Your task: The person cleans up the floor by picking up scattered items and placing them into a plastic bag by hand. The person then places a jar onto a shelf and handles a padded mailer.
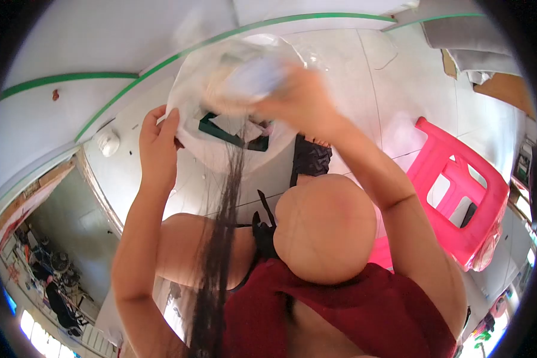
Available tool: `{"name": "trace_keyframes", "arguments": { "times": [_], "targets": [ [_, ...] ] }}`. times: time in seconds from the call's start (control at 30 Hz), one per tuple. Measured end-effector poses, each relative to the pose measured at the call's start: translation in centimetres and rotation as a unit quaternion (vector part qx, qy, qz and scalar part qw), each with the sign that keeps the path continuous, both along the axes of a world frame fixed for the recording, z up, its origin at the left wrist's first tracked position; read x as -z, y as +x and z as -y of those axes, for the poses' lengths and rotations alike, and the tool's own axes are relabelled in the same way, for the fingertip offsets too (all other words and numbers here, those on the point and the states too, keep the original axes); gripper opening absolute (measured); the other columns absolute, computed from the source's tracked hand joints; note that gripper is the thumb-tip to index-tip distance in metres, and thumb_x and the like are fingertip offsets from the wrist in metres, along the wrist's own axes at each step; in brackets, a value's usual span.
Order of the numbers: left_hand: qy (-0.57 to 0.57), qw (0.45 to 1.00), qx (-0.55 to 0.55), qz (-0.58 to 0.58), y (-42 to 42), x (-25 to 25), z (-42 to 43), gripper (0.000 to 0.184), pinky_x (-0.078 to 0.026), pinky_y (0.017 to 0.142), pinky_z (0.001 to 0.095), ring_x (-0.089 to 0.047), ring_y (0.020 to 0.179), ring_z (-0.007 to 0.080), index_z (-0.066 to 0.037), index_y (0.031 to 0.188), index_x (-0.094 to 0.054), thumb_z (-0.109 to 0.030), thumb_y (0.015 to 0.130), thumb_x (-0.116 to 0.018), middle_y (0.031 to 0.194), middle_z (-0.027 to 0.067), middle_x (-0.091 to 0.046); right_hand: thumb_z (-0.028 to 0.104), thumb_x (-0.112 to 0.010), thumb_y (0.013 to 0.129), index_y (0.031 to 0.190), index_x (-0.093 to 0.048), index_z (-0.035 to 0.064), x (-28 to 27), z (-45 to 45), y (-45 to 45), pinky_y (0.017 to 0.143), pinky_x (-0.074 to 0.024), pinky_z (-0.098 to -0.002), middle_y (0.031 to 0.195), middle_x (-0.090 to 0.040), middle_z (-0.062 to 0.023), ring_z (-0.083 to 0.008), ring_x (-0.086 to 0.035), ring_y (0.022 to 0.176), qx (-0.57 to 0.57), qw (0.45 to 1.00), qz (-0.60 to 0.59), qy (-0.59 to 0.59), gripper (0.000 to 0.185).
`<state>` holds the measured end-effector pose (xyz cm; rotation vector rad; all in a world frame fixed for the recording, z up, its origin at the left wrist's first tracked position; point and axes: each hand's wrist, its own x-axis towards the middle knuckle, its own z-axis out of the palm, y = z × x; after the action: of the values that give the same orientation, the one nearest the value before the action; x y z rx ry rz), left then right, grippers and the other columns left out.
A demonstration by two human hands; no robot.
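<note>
A white plastic bag (200, 140) stands open on the tiled floor, with a dark green box-like item (221, 131) and pale scraps inside. My left hand (161, 134) pinches the bag's left rim between thumb and fingers. Over the bag's mouth, my right hand (298, 98) is blurred by motion. A whitish-blue blurred item (256, 77) is in its grasp; what it is cannot be made out. Long dark hair hangs in front of the lower part of the bag.
A pink plastic stool (420, 173) lies on its side at the right. A small white bundle (107, 142) is on the floor at the left. Green-trimmed white panels (179, 30) run behind the bag. A doorway opens at the lower left.
</note>
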<state>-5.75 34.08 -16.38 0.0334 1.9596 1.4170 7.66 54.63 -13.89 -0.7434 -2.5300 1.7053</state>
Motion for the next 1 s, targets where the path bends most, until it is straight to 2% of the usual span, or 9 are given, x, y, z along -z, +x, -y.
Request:
{"name": "trace_keyframes", "arguments": {
  "times": [0.1, 0.2, 0.27, 0.37, 0.47, 0.53, 0.6, 0.8, 1.0],
  "targets": [
    [0.013, 1.000, -0.002, 0.001, -0.1, 0.6, 0.4, 0.033, -0.040, 0.060, 0.0235, -0.050, 0.067, 0.0087, -0.001, 0.113, -0.048, -0.024, 0.091, -0.056, 0.081, 0.0048, -0.061, 0.021, -0.079, 0.067, 0.109, -0.059, 0.0007, 7.0, 1.8, -0.3, 0.073, -0.0502, -0.0328, 0.098, -0.065, -0.0112, -0.0205, -0.063, 0.084, -0.135, 0.964, -0.082, 0.216, 0.050],
    [0.013, 1.000, -0.015, -0.001, 0.1, 0.0, -0.1, 0.031, -0.039, 0.060, 0.0230, -0.049, 0.065, 0.0080, -0.002, 0.112, -0.049, -0.024, 0.091, -0.056, 0.080, 0.0039, -0.061, 0.022, -0.077, 0.069, 0.124, -0.050, 0.0053, 6.6, 0.8, 0.5, 0.084, -0.0476, -0.0377, 0.114, -0.059, -0.0124, -0.0276, -0.058, 0.100, -0.281, 0.917, 0.103, 0.263, 0.063],
    [-0.020, 0.999, 0.011, -0.025, -0.2, -0.2, -0.1, 0.029, -0.038, 0.060, 0.0225, -0.048, 0.065, 0.0067, -0.003, 0.111, -0.050, -0.023, 0.091, -0.056, 0.079, 0.0031, -0.060, 0.023, -0.074, 0.073, 0.114, -0.058, 0.0089, 4.7, -2.9, 2.2, 0.079, -0.0508, -0.0348, 0.100, -0.065, -0.0092, -0.0220, -0.063, 0.088, -0.129, 0.946, -0.202, 0.216, 0.046],
    [0.007, 0.999, -0.002, -0.032, -0.4, 0.8, -0.1, 0.027, -0.036, 0.058, 0.0214, -0.046, 0.064, 0.0052, -0.003, 0.109, -0.051, -0.022, 0.091, -0.056, 0.077, 0.0011, -0.059, 0.011, -0.067, 0.081, 0.100, -0.065, 0.0045, 5.8, -11.6, 5.2, 0.070, -0.0506, -0.0238, 0.086, -0.067, -0.0031, -0.0095, -0.062, 0.078, 0.129, 0.971, -0.195, 0.054, 0.019],
    [0.002, 1.000, -0.006, -0.030, -0.6, 1.0, 0.2, 0.025, -0.034, 0.057, 0.0206, -0.044, 0.063, 0.0045, -0.004, 0.109, -0.052, -0.021, 0.091, -0.056, 0.075, -0.0008, -0.058, 0.023, -0.067, 0.081, 0.104, -0.063, 0.0032, 14.4, -24.7, 9.2, 0.078, -0.0506, -0.0323, 0.093, -0.067, -0.0116, -0.0205, -0.065, 0.087, 0.258, 0.945, -0.043, 0.198, 0.031],
    [-0.020, 0.999, -0.006, -0.029, -0.5, 0.6, 0.0, 0.023, -0.034, 0.057, 0.0198, -0.044, 0.063, 0.0037, -0.005, 0.108, -0.052, -0.019, 0.091, -0.056, 0.075, -0.0013, -0.057, 0.033, -0.070, 0.075, 0.112, -0.060, 0.0048, 21.8, -32.5, 13.7, 0.088, -0.0468, -0.0398, 0.103, -0.065, -0.0167, -0.0300, -0.059, 0.102, 0.151, 0.891, 0.150, 0.400, 0.047],
    [-0.039, 0.998, -0.007, -0.042, -0.5, 0.5, 0.1, 0.022, -0.034, 0.057, 0.0193, -0.044, 0.063, 0.0032, -0.005, 0.107, -0.052, -0.018, 0.090, -0.056, 0.075, -0.0013, -0.058, 0.038, -0.068, 0.073, 0.121, -0.055, 0.0081, 27.2, -38.0, 16.0, 0.096, -0.0415, -0.0439, 0.115, -0.060, -0.0162, -0.0384, -0.048, 0.116, 0.087, 0.862, 0.284, 0.411, 0.058],
    [-0.049, 0.998, -0.042, -0.026, 0.0, 1.1, 0.5, 0.019, -0.037, 0.061, 0.0176, -0.050, 0.068, 0.0031, -0.005, 0.108, -0.050, -0.012, 0.091, -0.055, 0.078, 0.0010, -0.060, 0.047, -0.059, 0.079, 0.133, -0.046, 0.0133, 29.1, -42.1, 13.9, 0.104, -0.0347, -0.0436, 0.128, -0.047, -0.0268, -0.0487, -0.036, 0.124, 0.014, 0.857, 0.343, 0.383, 0.065],
    [-0.033, 0.996, -0.070, -0.038, 0.7, 0.6, -0.4, 0.017, -0.040, 0.065, 0.0176, -0.052, 0.072, 0.0039, -0.004, 0.107, -0.049, -0.010, 0.092, -0.053, 0.081, 0.0018, -0.062, 0.046, -0.055, 0.082, 0.129, -0.050, 0.0083, 32.5, -44.8, 15.8, 0.103, -0.0358, -0.0393, 0.128, -0.051, -0.0212, -0.0377, -0.042, 0.123, 0.035, 0.862, 0.343, 0.370, 0.061]
  ]
}}
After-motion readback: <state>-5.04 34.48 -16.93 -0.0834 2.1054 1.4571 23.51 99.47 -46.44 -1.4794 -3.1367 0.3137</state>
